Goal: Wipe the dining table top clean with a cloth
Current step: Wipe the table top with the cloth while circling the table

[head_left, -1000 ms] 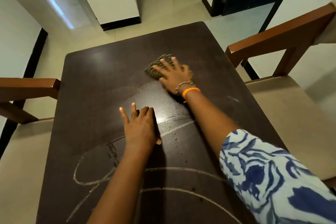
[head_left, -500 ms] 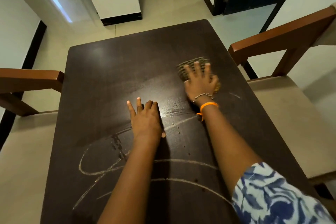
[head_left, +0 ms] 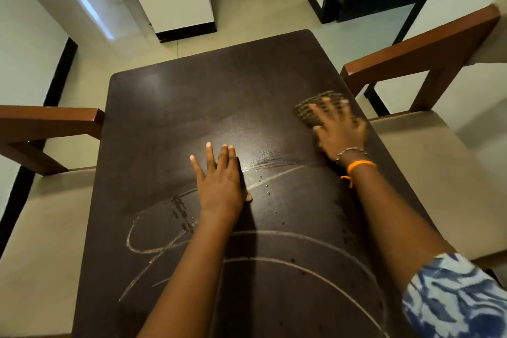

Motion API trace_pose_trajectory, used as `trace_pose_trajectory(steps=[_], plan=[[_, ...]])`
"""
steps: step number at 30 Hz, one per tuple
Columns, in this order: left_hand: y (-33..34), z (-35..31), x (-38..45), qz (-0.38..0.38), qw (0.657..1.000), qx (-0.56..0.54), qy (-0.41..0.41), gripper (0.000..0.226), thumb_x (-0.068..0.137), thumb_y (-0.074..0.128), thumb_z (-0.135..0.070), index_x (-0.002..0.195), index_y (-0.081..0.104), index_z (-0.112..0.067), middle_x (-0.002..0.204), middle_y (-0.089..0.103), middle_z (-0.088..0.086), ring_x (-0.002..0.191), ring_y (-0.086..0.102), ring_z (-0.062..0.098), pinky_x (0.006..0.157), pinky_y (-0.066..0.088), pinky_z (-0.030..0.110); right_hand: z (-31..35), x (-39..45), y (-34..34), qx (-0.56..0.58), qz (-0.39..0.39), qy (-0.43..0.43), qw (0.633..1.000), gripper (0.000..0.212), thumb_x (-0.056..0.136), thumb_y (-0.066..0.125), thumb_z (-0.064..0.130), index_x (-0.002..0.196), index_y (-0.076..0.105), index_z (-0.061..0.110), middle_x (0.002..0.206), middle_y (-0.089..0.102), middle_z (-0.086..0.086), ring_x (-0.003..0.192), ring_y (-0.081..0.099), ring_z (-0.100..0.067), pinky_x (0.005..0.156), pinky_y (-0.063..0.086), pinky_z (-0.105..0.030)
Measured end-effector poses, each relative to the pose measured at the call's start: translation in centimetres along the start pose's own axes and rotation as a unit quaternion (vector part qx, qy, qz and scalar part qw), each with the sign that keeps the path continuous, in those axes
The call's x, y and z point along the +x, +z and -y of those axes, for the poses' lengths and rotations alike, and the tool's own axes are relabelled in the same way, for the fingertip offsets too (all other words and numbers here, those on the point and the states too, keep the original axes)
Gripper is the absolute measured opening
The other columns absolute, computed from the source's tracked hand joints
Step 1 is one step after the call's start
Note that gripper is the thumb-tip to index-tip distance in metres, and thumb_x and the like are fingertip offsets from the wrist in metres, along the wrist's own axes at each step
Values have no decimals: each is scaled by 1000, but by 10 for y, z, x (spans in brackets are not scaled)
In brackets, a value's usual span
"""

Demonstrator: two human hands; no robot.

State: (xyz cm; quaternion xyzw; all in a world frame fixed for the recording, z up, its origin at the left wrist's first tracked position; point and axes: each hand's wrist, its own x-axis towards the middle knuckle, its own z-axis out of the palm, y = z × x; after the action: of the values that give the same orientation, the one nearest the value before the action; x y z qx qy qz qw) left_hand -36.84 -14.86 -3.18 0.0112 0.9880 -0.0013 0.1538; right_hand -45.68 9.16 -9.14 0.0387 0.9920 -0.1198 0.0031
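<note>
The dark brown dining table top (head_left: 192, 96) fills the middle of the view. White chalk-like curved lines (head_left: 274, 233) and small water drops mark its near half; a damp sheen shows around the centre. My right hand (head_left: 340, 132) presses flat on a checked brownish cloth (head_left: 315, 107) near the table's right edge, fingers spread over it and blurred. My left hand (head_left: 222, 175) lies flat on the table centre, fingers apart, holding nothing.
A chair with a brown wooden arm (head_left: 411, 55) and beige seat (head_left: 439, 178) stands tight against the right edge. Another chair arm (head_left: 49, 118) and beige seat stand at the left. A white pillar and a dark doorway lie beyond the far edge.
My right hand has slid the cloth from the table's middle rightward, almost to the right edge. My left hand has stayed flat in place.
</note>
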Motion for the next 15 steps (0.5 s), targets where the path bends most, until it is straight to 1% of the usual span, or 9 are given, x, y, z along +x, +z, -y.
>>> trace_pose_trajectory(steps=[2,3,5,7,9,12,15], plan=[[6,0,-11,11,1000,-21,-2,114,73,63,-58,147,-9,-10,158,-5,5,142,-21,32,104,-19,57,-36,-2,-9,17,-8,84,996,54,96,41,33,146,21,39,159,10,4,146,0,-28,108,14,-60],[9,1,-17,25,999,-27,-3,116,71,63,-59,147,-10,-10,158,-5,5,142,-21,31,102,-21,56,-44,-3,-10,20,-11,116,993,54,96,40,33,146,20,39,159,10,3,146,0,-28,108,14,-61],[15,5,-26,47,999,-20,2,119,70,65,-58,147,-12,-10,158,-7,6,141,-22,31,100,-23,56,-40,-8,-10,22,-12,160,987,53,97,38,33,147,19,38,159,10,2,146,0,-28,109,12,-61],[18,9,-30,49,999,-6,5,117,72,65,-56,146,-13,-10,158,-8,7,141,-23,31,100,-22,58,-18,-13,-7,29,-22,171,985,55,96,40,31,147,19,36,159,9,0,146,0,-29,109,10,-62],[19,10,-28,48,999,-5,1,115,73,65,-55,146,-12,-10,158,-7,7,141,-23,32,101,-21,60,17,-23,0,21,-29,129,991,58,94,43,31,147,20,35,159,9,0,146,1,-28,110,9,-60],[19,9,-26,56,998,2,-8,113,72,65,-56,148,-6,-12,159,-3,5,141,-23,32,102,-21,60,85,-52,21,6,-13,0,1000,60,92,43,33,147,20,36,159,9,0,146,4,-27,109,11,-56],[17,7,-27,57,998,-2,-26,106,72,66,-55,149,4,-16,159,0,1,142,-20,32,104,-18,62,129,-82,36,7,22,-116,993,59,90,41,33,146,22,36,158,14,0,146,6,-27,108,13,-54]])
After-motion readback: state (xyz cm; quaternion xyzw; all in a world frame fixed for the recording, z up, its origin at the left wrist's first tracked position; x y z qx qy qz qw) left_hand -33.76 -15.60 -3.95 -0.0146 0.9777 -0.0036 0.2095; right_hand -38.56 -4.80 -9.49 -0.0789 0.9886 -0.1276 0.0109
